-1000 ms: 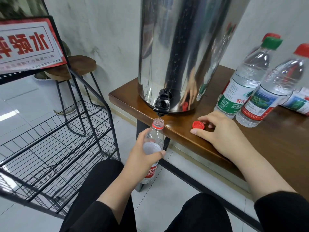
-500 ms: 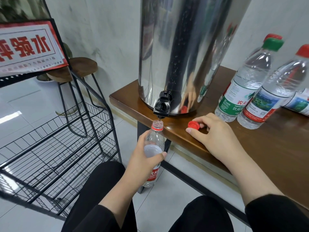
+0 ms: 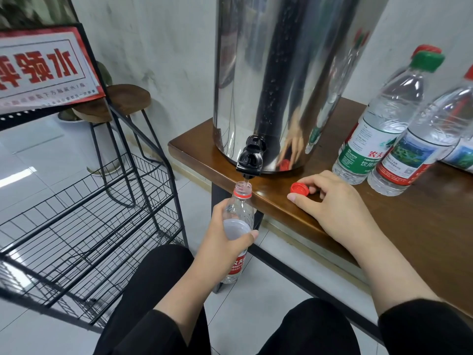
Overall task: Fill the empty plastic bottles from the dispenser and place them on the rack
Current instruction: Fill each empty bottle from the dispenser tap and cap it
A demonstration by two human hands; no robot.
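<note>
Clear thin-walled plastic bottle at frame centre, under black spout of steel dispenser. Left hand grips mid-body; right hand rests loosely curled beside red cap on bench. Likely soft, getting heavier, wet-slippery; hold gently at mid-body.

Open bottle — upright under tap.

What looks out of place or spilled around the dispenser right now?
Nothing spilled shows. The bottle in the left hand sits uncapped under the tap; its red cap lies loose on the table by the right hand, as filling would need.
</note>
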